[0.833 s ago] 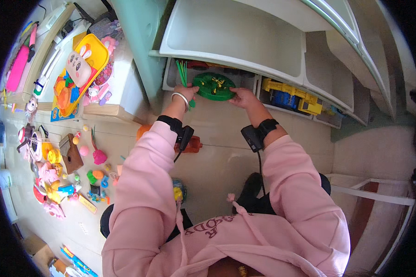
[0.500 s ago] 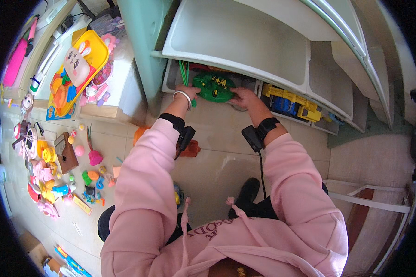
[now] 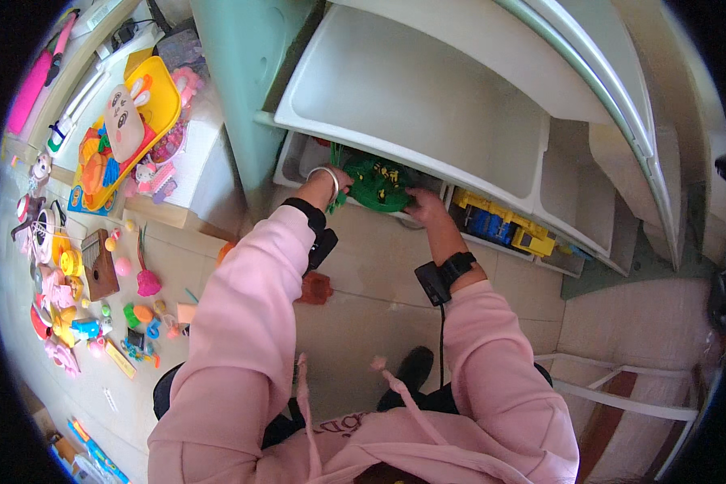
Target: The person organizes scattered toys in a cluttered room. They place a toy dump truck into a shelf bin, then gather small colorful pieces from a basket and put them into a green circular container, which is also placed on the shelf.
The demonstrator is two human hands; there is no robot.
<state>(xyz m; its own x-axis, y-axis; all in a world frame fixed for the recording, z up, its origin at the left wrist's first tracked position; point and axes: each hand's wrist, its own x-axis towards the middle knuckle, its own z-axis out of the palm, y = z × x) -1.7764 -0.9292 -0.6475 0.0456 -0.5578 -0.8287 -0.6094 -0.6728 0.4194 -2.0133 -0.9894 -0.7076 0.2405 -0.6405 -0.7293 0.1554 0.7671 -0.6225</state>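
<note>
A round green plastic toy [image 3: 379, 196] with small yellow pieces on it is held level at the front of a low grey bin [image 3: 293, 161]. My right hand [image 3: 424, 206] grips its right rim, fingers partly hidden beneath. On its left side, my left hand [image 3: 328, 182] is closed around thin green sticks [image 3: 335, 152] and rests against the toy. The far ends of the sticks pass under the large white upper bin [image 3: 411, 73]. Something red shows faintly at the back of the low bin.
The upper bin overhangs both hands. To the right, another low bin holds a yellow and blue toy vehicle [image 3: 500, 219]. An orange-brown plastic piece [image 3: 315, 288] lies on the floor. Many small toys spread across the left floor, near a yellow tray [image 3: 169, 95] on a white box.
The whole view has shifted slightly. The green sticks, which stood up above my left hand, now reach lower and further under the upper bin. Both hands still hold on.
</note>
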